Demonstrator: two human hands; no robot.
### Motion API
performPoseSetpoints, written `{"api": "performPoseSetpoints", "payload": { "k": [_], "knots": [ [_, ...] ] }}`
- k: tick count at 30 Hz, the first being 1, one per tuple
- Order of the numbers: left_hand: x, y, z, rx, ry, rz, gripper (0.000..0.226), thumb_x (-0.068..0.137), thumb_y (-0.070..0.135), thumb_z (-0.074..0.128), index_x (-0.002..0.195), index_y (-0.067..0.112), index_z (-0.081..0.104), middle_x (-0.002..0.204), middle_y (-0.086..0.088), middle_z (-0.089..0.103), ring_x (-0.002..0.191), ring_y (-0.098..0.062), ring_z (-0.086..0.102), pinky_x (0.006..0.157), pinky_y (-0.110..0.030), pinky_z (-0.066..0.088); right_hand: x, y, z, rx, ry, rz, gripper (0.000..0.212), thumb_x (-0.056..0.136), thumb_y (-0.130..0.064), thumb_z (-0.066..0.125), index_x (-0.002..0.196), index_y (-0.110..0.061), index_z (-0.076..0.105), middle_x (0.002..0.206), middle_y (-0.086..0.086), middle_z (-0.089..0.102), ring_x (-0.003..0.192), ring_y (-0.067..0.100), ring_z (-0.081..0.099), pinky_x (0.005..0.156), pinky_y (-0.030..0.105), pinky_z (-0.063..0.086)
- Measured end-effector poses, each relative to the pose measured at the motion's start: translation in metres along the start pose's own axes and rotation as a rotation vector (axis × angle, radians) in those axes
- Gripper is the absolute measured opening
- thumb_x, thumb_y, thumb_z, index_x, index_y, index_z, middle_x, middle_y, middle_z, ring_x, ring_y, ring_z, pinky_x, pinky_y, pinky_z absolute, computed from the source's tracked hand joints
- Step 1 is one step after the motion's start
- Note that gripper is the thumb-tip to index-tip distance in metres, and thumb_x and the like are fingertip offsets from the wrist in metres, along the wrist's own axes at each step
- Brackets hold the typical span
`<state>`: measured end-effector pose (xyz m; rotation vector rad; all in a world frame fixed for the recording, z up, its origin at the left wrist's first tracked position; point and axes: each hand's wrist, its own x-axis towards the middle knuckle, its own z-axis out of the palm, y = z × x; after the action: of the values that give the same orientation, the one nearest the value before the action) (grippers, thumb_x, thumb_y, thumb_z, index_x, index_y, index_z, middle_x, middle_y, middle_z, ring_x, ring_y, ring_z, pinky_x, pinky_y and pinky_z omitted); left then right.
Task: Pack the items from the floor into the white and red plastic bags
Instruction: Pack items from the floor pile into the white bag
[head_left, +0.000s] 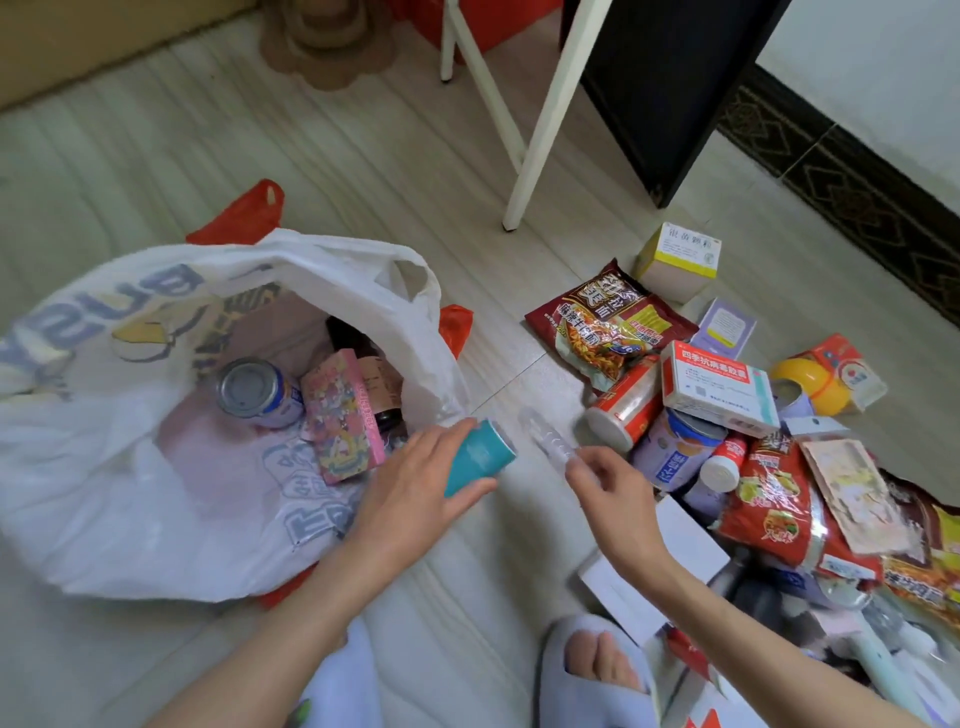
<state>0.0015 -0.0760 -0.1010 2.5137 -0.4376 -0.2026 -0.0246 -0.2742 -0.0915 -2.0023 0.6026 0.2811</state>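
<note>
Pale wood-grain flooring (156, 171) runs across the room, with two white frame legs (550, 114) and a dark panel (670, 83) at the far side. On the left lies the white plastic bag (130, 493), thin and crinkled with blue print, its mouth spread open; the red plastic bag (249, 213) shows only as scraps at its far edge and beneath it. Inside the white one I count three things: one metal can (260, 389) standing on end, one flat pink box (343, 415) with cartoon print, and one dark bottle (363, 364) with a brown label.

The left hand (415, 483) is wrapped around a teal cylinder (478, 457) right at the bag's near-right rim, fingers curled about its body. The right hand (608, 478) pinches a clear plastic tube (545, 436) between thumb and fingertips — the tube is blurred, so its details are hard to tell.

To the right sits the heap still on the floor: a glossy noodle packet (608, 322) on the far side, a yellow-and-white carton (680, 260) beyond it, a white medicine box (719, 389) with a red band, a red canister (623, 410) lying on its side, a pale can (675, 452), a small white-capped bottle (722, 462) and a yellow round shell (810, 384). More red packets (779, 499) pile up nearer — too jumbled to count. A pale slipper (597, 670) shows at the near edge.
</note>
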Motion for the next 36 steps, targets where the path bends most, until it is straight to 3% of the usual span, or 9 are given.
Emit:
{"api": "performPoseSetpoints", "payload": {
  "k": [3,6,9,15,19,24,27,31,36],
  "knots": [
    [-0.026,-0.027,-0.019,-0.518,0.081,-0.615,0.039,0.082,0.041,0.061,0.111,0.02,0.047,0.098,0.004,0.059,0.083,-0.014,0.057,0.073,-0.024,0.047,-0.011,-0.023,0.016,0.052,-0.101,-0.018,0.015,0.076,-0.03,0.052,0.067,-0.023,0.061,0.056,-0.008,0.054,0.055,0.008,0.045,0.054,0.024,0.034],
    [-0.037,-0.056,-0.032,-0.892,0.181,-0.955,0.034,0.087,0.035,0.057,0.101,0.005,0.051,0.085,-0.011,0.062,0.066,-0.022,0.058,0.06,-0.034,0.049,-0.018,-0.042,0.043,0.101,-0.265,0.019,0.02,0.087,-0.019,0.054,0.071,-0.015,0.065,0.055,-0.006,0.052,0.052,0.011,0.044,0.053,0.025,0.035],
    [-0.039,-0.073,-0.046,-0.971,0.203,-0.999,0.009,0.09,0.01,0.05,0.099,0.009,0.049,0.081,-0.009,0.058,0.065,-0.02,0.055,0.056,-0.029,0.047,-0.016,-0.067,0.072,0.096,-0.434,0.036,0.021,0.09,-0.018,0.052,0.081,-0.009,0.068,0.063,0.0,0.053,0.057,0.012,0.048,0.057,0.027,0.041],
    [-0.046,-0.099,-0.044,-0.867,0.357,-1.065,0.055,0.066,0.031,0.058,0.116,0.01,0.05,0.102,-0.014,0.064,0.084,-0.026,0.064,0.068,-0.037,0.054,0.01,-0.107,0.135,-0.055,-0.596,0.021,0.017,0.09,-0.016,0.048,0.092,-0.016,0.066,0.073,0.002,0.059,0.065,0.014,0.052,0.064,0.028,0.045],
    [-0.052,-0.108,-0.038,-0.803,0.503,-1.102,0.041,0.083,0.012,0.058,0.121,0.005,0.044,0.103,-0.015,0.062,0.077,-0.021,0.062,0.057,-0.027,0.047,0.012,-0.104,0.182,-0.042,-0.507,0.065,0.021,0.086,-0.014,0.059,0.105,-0.008,0.063,0.094,0.01,0.067,0.086,0.023,0.063,0.086,0.038,0.052],
    [-0.049,-0.113,-0.042,-0.487,0.412,-1.006,0.051,0.084,0.012,0.054,0.132,0.007,0.039,0.123,-0.02,0.052,0.107,-0.035,0.053,0.093,-0.045,0.045,0.004,-0.103,0.201,0.107,-0.471,0.144,0.022,0.083,-0.001,0.058,0.102,-0.012,0.055,0.101,0.012,0.062,0.085,0.026,0.061,0.085,0.042,0.052],
    [-0.052,-0.098,-0.04,-0.38,0.211,-0.862,0.046,0.09,0.013,0.049,0.135,0.011,0.04,0.133,-0.013,0.049,0.117,-0.029,0.049,0.095,-0.03,0.037,0.001,-0.104,0.182,0.171,-0.489,0.122,0.034,0.086,0.003,0.052,0.118,-0.008,0.053,0.105,0.007,0.058,0.092,0.018,0.056,0.091,0.035,0.047],
    [-0.063,-0.083,-0.026,-0.344,0.066,-0.59,0.049,0.092,0.02,0.048,0.139,0.013,0.035,0.146,-0.006,0.036,0.132,-0.02,0.037,0.1,-0.021,0.029,-0.003,-0.096,0.125,-0.006,-0.521,-0.067,0.034,0.089,-0.002,0.049,0.122,-0.012,0.054,0.106,-0.007,0.06,0.098,0.008,0.057,0.091,0.021,0.046],
    [-0.077,-0.053,-0.001,-0.189,0.039,-0.226,0.051,0.086,0.034,0.037,0.131,0.011,0.047,0.138,0.004,0.04,0.133,-0.008,0.027,0.11,-0.024,0.021,-0.006,-0.041,0.039,-0.332,-0.337,-0.19,0.034,0.091,-0.009,0.051,0.124,-0.015,0.052,0.113,-0.005,0.057,0.103,0.014,0.056,0.094,0.032,0.045]
  ]
}}
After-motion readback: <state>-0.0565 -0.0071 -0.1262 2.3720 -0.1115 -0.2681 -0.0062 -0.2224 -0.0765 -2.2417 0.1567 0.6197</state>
